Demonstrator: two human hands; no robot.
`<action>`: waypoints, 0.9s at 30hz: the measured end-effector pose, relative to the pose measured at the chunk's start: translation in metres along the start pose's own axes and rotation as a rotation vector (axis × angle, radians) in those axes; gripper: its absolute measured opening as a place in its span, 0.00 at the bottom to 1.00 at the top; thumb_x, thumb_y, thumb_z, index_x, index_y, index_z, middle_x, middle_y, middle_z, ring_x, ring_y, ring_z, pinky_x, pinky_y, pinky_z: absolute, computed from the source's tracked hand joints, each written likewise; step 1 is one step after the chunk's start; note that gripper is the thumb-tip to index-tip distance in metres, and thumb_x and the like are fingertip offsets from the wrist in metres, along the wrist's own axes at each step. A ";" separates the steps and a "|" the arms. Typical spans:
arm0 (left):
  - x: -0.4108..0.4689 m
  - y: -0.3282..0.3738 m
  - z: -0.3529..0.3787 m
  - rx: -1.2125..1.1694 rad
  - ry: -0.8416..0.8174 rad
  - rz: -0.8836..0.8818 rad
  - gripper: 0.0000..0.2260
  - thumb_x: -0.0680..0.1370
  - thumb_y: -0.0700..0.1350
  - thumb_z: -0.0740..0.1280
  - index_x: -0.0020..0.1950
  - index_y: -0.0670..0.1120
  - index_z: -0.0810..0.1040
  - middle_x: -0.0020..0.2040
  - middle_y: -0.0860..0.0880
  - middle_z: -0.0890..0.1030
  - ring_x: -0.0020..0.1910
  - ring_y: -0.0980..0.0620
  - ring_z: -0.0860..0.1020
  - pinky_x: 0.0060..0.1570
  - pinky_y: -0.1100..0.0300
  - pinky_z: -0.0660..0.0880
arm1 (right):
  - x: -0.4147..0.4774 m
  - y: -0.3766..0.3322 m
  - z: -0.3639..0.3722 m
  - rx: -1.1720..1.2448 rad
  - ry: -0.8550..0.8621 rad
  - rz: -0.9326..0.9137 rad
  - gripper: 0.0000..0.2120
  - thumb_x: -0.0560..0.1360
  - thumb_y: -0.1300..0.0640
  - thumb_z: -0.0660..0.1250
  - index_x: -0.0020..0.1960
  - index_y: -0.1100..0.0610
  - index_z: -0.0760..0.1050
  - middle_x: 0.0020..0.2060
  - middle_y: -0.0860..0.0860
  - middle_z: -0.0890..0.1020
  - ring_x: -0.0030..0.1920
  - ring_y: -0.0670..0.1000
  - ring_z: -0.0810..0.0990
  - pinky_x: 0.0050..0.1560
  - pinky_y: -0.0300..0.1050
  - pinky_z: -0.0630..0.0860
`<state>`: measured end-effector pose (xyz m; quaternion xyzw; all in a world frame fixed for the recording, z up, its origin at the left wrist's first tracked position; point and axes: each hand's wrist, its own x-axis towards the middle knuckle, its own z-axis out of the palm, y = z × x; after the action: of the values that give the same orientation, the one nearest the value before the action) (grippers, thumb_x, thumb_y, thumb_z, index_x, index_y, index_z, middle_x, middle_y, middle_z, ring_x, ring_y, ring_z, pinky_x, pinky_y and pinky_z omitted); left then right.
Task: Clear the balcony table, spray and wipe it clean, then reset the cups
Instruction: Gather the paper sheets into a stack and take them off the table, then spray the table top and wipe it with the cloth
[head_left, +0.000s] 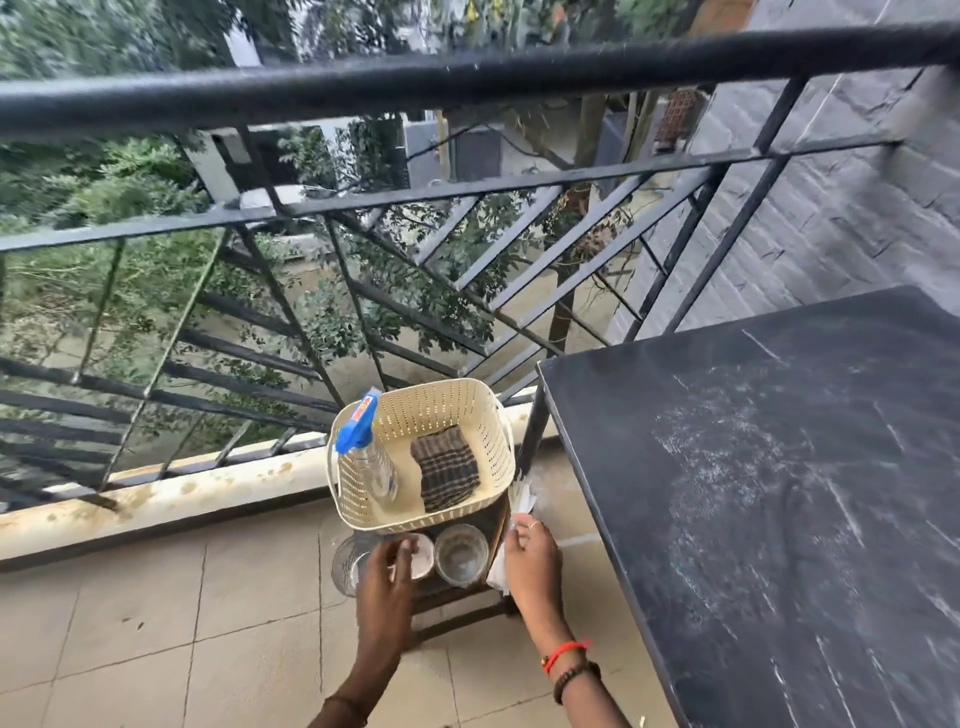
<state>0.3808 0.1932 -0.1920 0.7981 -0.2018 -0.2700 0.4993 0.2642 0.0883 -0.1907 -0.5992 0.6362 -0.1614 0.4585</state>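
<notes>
Left hand (387, 569) grips white cup (423, 558) rim; right hand (532, 564) pinches white paper (521, 496) beside glass (461, 553).

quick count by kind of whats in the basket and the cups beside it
clear glass cups: 2
white cup: 1
clear spray bottle with blue trigger: 1
dark checked cloth: 1
total: 5
</notes>
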 end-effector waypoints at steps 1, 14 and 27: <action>0.003 0.002 -0.007 0.008 0.055 0.027 0.06 0.80 0.38 0.63 0.52 0.42 0.79 0.49 0.45 0.80 0.50 0.46 0.78 0.42 0.69 0.70 | -0.001 -0.007 -0.002 -0.006 -0.010 -0.028 0.10 0.78 0.59 0.60 0.57 0.54 0.76 0.55 0.51 0.80 0.52 0.50 0.78 0.48 0.42 0.74; 0.090 0.013 -0.039 -0.025 0.052 0.034 0.42 0.66 0.43 0.80 0.74 0.43 0.61 0.68 0.50 0.65 0.66 0.55 0.67 0.65 0.61 0.64 | 0.083 -0.088 0.028 -0.147 -0.145 -0.073 0.13 0.77 0.63 0.61 0.61 0.64 0.74 0.58 0.59 0.79 0.60 0.57 0.76 0.58 0.42 0.70; 0.188 0.010 -0.055 -0.007 -0.423 0.309 0.37 0.68 0.46 0.79 0.72 0.57 0.66 0.70 0.62 0.70 0.70 0.60 0.69 0.66 0.69 0.65 | 0.193 -0.041 0.133 -0.402 -0.407 0.192 0.32 0.69 0.43 0.72 0.61 0.67 0.72 0.57 0.61 0.78 0.60 0.60 0.76 0.57 0.50 0.73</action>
<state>0.5605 0.1157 -0.2063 0.6818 -0.4203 -0.3521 0.4842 0.4193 -0.0510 -0.3050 -0.6352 0.6039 0.1352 0.4621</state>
